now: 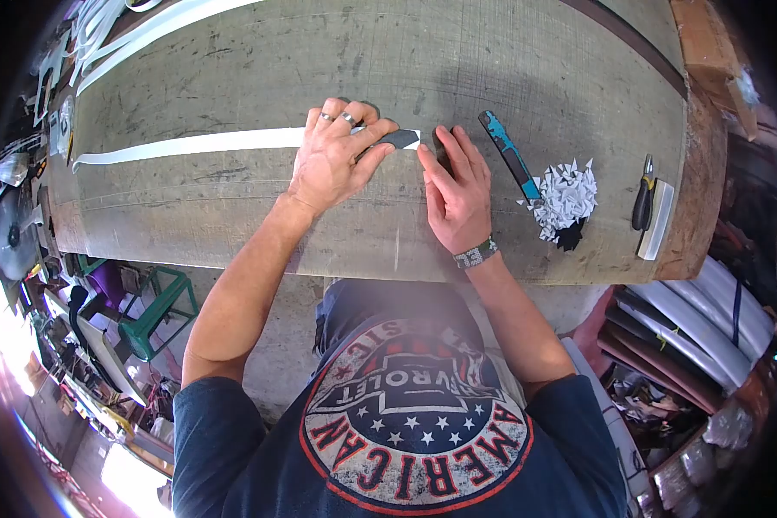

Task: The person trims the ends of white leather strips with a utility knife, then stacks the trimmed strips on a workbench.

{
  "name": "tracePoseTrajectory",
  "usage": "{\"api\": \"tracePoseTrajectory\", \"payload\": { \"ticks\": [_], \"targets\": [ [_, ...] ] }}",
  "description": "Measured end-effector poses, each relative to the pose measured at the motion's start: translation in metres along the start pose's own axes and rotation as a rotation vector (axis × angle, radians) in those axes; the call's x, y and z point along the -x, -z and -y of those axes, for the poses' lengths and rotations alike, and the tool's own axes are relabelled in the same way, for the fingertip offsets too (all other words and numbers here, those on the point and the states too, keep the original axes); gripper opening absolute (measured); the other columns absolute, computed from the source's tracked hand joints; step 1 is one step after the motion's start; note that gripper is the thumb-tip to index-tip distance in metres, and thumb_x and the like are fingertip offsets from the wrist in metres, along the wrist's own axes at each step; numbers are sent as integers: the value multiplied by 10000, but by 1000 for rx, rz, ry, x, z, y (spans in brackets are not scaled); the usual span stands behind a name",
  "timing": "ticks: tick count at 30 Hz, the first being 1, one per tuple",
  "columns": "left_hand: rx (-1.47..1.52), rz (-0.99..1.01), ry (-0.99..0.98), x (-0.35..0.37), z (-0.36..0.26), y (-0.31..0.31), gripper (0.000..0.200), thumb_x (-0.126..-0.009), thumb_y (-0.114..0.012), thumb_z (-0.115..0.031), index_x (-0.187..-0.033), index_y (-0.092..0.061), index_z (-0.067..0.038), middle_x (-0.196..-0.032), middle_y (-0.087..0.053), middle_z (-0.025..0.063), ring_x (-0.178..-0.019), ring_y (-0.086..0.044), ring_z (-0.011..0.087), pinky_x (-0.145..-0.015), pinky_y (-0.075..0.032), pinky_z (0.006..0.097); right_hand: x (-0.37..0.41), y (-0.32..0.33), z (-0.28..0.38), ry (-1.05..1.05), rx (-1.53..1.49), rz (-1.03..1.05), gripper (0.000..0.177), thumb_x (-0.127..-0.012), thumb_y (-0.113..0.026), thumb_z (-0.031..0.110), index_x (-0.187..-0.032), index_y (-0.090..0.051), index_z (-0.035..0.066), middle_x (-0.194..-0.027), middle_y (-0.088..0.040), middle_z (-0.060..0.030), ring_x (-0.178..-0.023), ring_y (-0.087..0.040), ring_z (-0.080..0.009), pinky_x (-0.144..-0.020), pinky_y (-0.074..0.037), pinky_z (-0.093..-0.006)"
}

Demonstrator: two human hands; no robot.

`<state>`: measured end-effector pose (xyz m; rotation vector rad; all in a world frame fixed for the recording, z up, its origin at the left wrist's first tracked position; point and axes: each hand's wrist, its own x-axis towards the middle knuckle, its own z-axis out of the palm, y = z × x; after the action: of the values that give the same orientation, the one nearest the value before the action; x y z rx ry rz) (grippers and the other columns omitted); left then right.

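Note:
A long white strip (pixel 198 142) lies across the worktable, its right end under my left hand (pixel 341 155). That hand's fingers are bent and pressed together on the strip and on a small dark pointed piece (pixel 400 138) at its end. My right hand (pixel 460 186) rests just right of the strip's white tip, index fingertip close to it, fingers partly spread. Nothing shows clearly in the right hand. A teal and black cutter (pixel 509 155) lies to the right, its lower end beside a pile of small white triangular scraps (pixel 568 198).
Pliers (pixel 643 198) and a flat metal-coloured blade or bar (pixel 657 220) lie near the table's right end. More white strips (pixel 147 39) are at the back left. Below the table are a green stool (pixel 155 315) and, at right, rolls of material (pixel 699 319).

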<state>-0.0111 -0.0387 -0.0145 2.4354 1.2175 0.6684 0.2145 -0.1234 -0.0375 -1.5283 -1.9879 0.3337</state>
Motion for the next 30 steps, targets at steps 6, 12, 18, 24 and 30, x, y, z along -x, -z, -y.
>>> {"api": "tracePoseTrajectory", "payload": {
  "ticks": [6, 12, 18, 24, 30],
  "targets": [
    [-10, 17, 6, 1, 0, -1, 290, -919, -822, -276, -1192, -802, -179, -1111, -653, 0, -1052, -551, 245, -937, -433, 422, -1, 1, 0, -5, -5, 5, 450, -934, -721, 51, -1375, -711, 139, -1553, -582, -151, -1471, -521, -390, -1180, -432, -542],
    [-2, 11, 7, 1, 1, -1, 297, -918, -818, -279, -1196, -795, -178, -1117, -655, 3, -1062, -559, 246, -943, -429, 425, -6, 5, 9, -53, -2, 40, 530, -929, -710, 61, -1443, -667, 183, -1540, -577, -145, -1463, -512, -392, -1185, -419, -540],
    [-1, 15, 9, 1, 0, 0, 303, -913, -819, -279, -1197, -792, -175, -1125, -657, 7, -1067, -563, 250, -942, -431, 427, -18, 20, 22, -33, 181, 197, 660, -858, -739, 65, -1485, -637, 244, -1557, -535, -129, -1471, -483, -379, -1187, -407, -520],
    [-10, 17, 8, 1, 0, 0, 302, -921, -813, -286, -1200, -790, -174, -1128, -658, 6, -1077, -567, 249, -947, -429, 423, -16, 21, 20, -21, 184, 217, 709, -860, -733, 64, -1527, -601, 267, -1582, -510, -132, -1486, -468, -378, -1201, -393, -524],
    [-6, 31, 19, 1, 1, 0, 300, -930, -807, -299, -1204, -790, -177, -1133, -657, 2, -1084, -566, 246, -949, -431, 422, -10, 16, 15, -29, 163, 224, 766, -885, -720, 61, -1587, -536, 305, -1613, -483, -139, -1514, -438, -382, -1221, -363, -550]
  ]
}}
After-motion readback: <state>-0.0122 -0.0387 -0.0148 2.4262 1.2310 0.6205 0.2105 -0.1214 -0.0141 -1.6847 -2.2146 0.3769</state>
